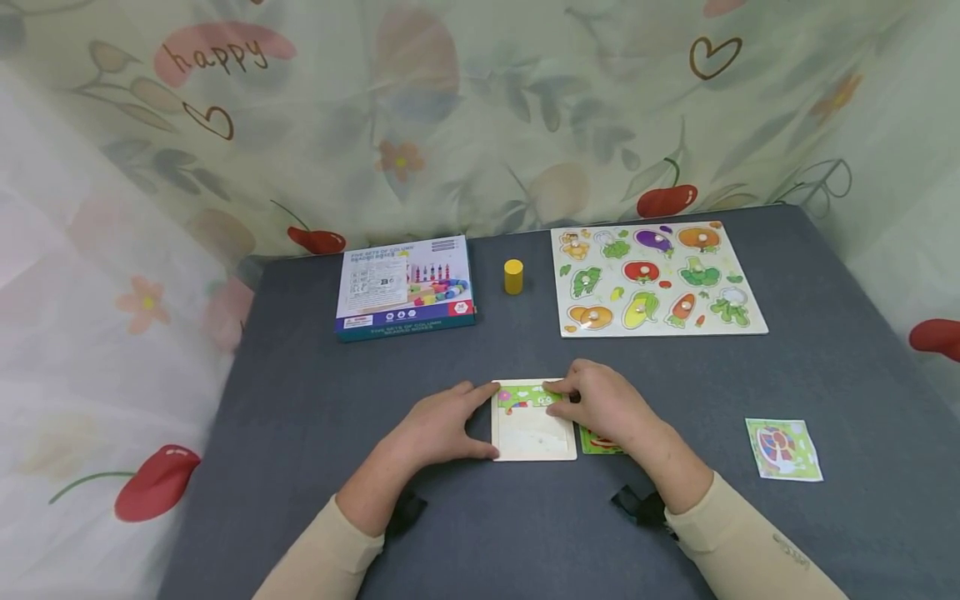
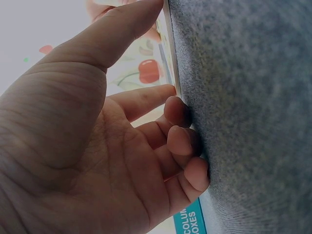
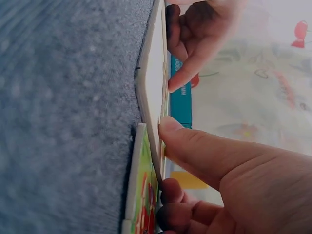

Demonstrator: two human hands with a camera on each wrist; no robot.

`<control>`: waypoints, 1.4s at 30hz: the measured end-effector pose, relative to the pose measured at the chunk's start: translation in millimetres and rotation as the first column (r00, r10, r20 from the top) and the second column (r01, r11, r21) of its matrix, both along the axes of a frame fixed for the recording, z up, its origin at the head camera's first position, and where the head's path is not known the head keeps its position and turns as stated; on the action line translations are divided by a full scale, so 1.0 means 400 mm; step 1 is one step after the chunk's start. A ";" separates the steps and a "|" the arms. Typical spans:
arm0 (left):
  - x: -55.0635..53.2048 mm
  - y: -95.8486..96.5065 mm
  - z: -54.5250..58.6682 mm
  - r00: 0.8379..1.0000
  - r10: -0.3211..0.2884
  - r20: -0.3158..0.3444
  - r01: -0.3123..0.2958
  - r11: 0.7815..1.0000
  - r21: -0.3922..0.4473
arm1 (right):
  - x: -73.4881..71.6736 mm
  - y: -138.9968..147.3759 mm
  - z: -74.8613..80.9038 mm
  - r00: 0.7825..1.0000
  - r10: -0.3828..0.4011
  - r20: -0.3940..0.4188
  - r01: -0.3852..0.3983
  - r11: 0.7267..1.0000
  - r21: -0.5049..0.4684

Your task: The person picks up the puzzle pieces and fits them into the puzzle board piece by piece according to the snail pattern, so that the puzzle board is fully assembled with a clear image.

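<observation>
A shallow wooden puzzle tray point(image 1: 534, 437) lies flat on the dark grey table, its inside mostly bare. Along its far edge sits a strip of green picture pieces point(image 1: 517, 397) with a rainbow. My left hand point(image 1: 442, 425) touches the tray's left side, thumb at the near corner and forefinger at the far corner; its other fingers rest lightly bent in the left wrist view. At the far right corner, my right hand point(image 1: 609, 404) pinches a green puzzle piece point(image 1: 553, 397) between thumb and forefinger. Green and red puzzle pieces point(image 3: 144, 195) lie beside the tray, partly under that hand.
A square picture card point(image 1: 783, 450) with a wheel lies to the right. At the back stand a blue-and-white game box point(image 1: 405, 287), a yellow cylinder point(image 1: 513, 277) and a vegetable puzzle board point(image 1: 660, 279). Patterned cloth hangs behind the table.
</observation>
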State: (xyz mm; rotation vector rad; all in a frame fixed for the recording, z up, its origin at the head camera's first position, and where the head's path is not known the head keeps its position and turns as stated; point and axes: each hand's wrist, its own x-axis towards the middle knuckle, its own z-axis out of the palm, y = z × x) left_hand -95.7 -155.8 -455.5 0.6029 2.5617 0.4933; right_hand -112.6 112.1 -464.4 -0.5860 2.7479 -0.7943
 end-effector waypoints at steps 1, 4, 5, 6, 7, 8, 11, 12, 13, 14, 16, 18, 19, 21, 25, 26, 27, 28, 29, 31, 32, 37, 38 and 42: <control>0.000 0.000 0.001 1.000 0.002 0.001 -0.002 1.000 0.000 | -0.002 0.001 -0.001 1.000 0.006 -0.001 -0.006 1.000 -0.006; 0.001 -0.001 0.003 1.000 0.006 0.000 -0.006 1.000 -0.001 | -0.005 0.002 0.000 0.998 0.049 -0.025 -0.050 0.999 -0.011; 0.002 -0.001 0.004 1.000 0.006 -0.001 -0.006 1.000 -0.002 | -0.006 0.002 0.002 0.998 0.060 -0.028 -0.060 0.998 -0.015; 0.002 -0.001 0.004 1.000 0.005 -0.003 -0.005 1.000 -0.001 | -0.006 0.003 0.006 0.997 0.066 -0.028 -0.066 0.997 -0.024; 0.002 -0.001 0.004 1.000 0.003 -0.003 -0.003 1.000 0.001 | -0.006 0.003 0.010 0.998 0.065 -0.025 -0.066 0.997 -0.029; 0.002 -0.001 0.004 1.000 0.002 -0.005 -0.002 1.000 0.002 | -0.005 0.005 0.015 0.997 0.067 -0.028 -0.068 0.997 -0.031; 0.001 0.002 0.002 1.000 -0.002 -0.007 0.002 1.000 0.001 | -0.002 0.012 0.036 0.998 0.047 -0.031 -0.049 0.998 -0.046; 0.001 0.003 0.001 1.000 -0.001 -0.007 0.001 1.000 -0.002 | 0.000 0.016 0.043 0.998 0.041 -0.039 -0.043 0.998 -0.054; 0.001 0.004 0.000 1.000 0.000 -0.005 0.000 1.000 -0.002 | 0.001 0.020 0.051 0.998 0.035 -0.044 -0.038 0.998 -0.058; 0.001 0.004 -0.001 1.000 0.001 -0.005 -0.001 1.000 -0.004 | 0.003 0.024 0.059 0.998 0.030 -0.051 -0.033 0.997 -0.066; 0.001 0.005 -0.003 1.000 0.001 -0.004 -0.001 1.000 -0.006 | 0.006 0.031 0.076 0.998 0.013 -0.057 -0.018 0.996 -0.082; 0.002 0.006 -0.004 1.000 0.002 -0.003 -0.002 1.000 -0.008 | 0.010 0.038 0.093 0.998 0.001 -0.068 -0.007 0.996 -0.091; 0.002 0.006 -0.004 1.000 0.002 -0.002 -0.002 1.000 -0.007 | 0.011 0.041 0.102 0.997 -0.006 -0.073 -0.001 0.996 -0.094; 0.002 0.005 -0.004 1.000 0.003 -0.005 -0.003 1.000 -0.011 | 0.014 0.047 0.119 0.995 -0.016 -0.095 0.007 0.995 -0.096; 0.003 0.004 -0.004 1.000 0.008 -0.007 -0.008 1.000 -0.009 | 0.021 0.062 0.150 0.988 -0.027 -0.150 0.008 0.993 -0.122; 0.003 0.004 -0.004 1.000 0.010 -0.007 -0.010 1.000 -0.008 | 0.023 0.066 0.156 0.986 -0.033 -0.161 0.012 0.992 -0.129; 0.003 0.003 -0.003 1.000 0.011 -0.006 -0.011 1.000 -0.007 | 0.025 0.070 0.163 0.985 -0.038 -0.169 0.014 0.990 -0.139; 0.003 0.003 -0.003 1.000 0.012 -0.005 -0.012 1.000 -0.005 | 0.028 0.074 0.170 0.984 -0.043 -0.173 0.017 0.989 -0.148; 0.003 0.003 -0.002 1.000 0.014 -0.003 -0.014 1.000 -0.004 | 0.030 0.078 0.176 0.983 -0.048 -0.177 0.021 0.988 -0.154; 0.004 0.002 -0.001 1.000 0.017 -0.001 -0.017 1.000 -0.001 | 0.034 0.087 0.187 0.981 -0.059 -0.186 0.028 0.985 -0.168; 0.004 0.002 0.000 1.000 0.019 0.001 -0.019 1.000 0.001 | 0.037 0.091 0.191 0.980 -0.066 -0.188 0.032 0.984 -0.175; 0.004 0.002 0.000 1.000 0.019 0.002 -0.019 1.000 0.002 | 0.050 0.109 0.202 0.974 -0.094 -0.206 0.051 0.978 -0.202; 0.004 0.002 0.000 1.000 0.019 0.003 -0.019 1.000 0.003 | 0.053 0.113 0.202 0.973 -0.099 -0.209 0.054 0.977 -0.209; 0.003 0.003 0.000 1.000 0.019 0.003 -0.019 1.000 0.000 | 0.064 0.129 0.202 0.968 -0.119 -0.223 0.066 0.970 -0.234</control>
